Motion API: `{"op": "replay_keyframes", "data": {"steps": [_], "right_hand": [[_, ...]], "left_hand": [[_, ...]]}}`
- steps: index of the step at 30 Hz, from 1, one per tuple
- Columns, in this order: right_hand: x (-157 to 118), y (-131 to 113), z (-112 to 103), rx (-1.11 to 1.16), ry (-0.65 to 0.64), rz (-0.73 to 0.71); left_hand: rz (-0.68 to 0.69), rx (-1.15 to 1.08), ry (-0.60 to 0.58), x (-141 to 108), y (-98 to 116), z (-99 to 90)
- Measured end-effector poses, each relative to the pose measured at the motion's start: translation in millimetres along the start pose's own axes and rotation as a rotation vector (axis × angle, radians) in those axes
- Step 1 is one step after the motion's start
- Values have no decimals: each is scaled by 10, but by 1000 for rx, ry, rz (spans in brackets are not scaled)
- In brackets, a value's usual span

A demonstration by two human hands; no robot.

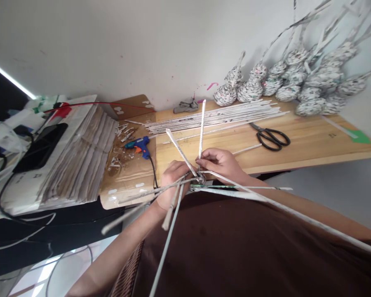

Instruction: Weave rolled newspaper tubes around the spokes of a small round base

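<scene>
A small woven centre of rolled paper strips [200,178] is between my hands, close to my body, with several long strips fanning out from it. My left hand [174,177] is closed round the left side of the weave, strips sticking out below and to the left. At the right side, my right hand [220,164] pinches the base of an upright paper strip [202,130] between thumb and fingers. Another strip [181,150] leans up to the left. A long strip [284,206] runs down to the right, over my right forearm. The underside of the weave is hidden.
On the wooden table [315,144] lie paper rolls [210,117] and black-handled scissors [272,138]. A blue glue gun [140,145] rests on cardboard [132,175] at the left. Stacked newspapers [89,152] hold a phone [43,146]. Woven paper shapes [311,78] stand along the wall.
</scene>
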State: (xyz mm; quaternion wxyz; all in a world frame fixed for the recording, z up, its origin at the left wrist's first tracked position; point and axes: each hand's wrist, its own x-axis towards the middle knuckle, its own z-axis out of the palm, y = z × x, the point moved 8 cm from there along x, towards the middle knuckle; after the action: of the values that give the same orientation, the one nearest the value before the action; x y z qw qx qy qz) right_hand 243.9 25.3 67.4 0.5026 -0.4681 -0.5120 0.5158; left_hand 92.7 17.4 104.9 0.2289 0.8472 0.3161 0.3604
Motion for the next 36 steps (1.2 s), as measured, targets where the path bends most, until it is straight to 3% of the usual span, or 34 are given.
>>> {"op": "replay_keyframes", "data": {"steps": [6, 11, 20, 24, 30, 36], "right_hand": [[187, -40, 20, 49, -74, 199], [368, -108, 78, 18, -57, 155], [456, -141, 158, -163, -130, -83], [393, -94, 142, -124, -127, -49], [291, 0, 131, 36, -84, 121], [269, -72, 150, -31, -73, 61]], "left_hand": [[34, 46, 61, 58, -40, -49], [21, 81, 45, 128, -112, -48], [19, 254, -23, 120, -131, -12], [33, 244, -32, 103, -116, -18], [45, 186, -52, 90, -94, -37], [-133, 190, 57, 59, -177, -84]]}}
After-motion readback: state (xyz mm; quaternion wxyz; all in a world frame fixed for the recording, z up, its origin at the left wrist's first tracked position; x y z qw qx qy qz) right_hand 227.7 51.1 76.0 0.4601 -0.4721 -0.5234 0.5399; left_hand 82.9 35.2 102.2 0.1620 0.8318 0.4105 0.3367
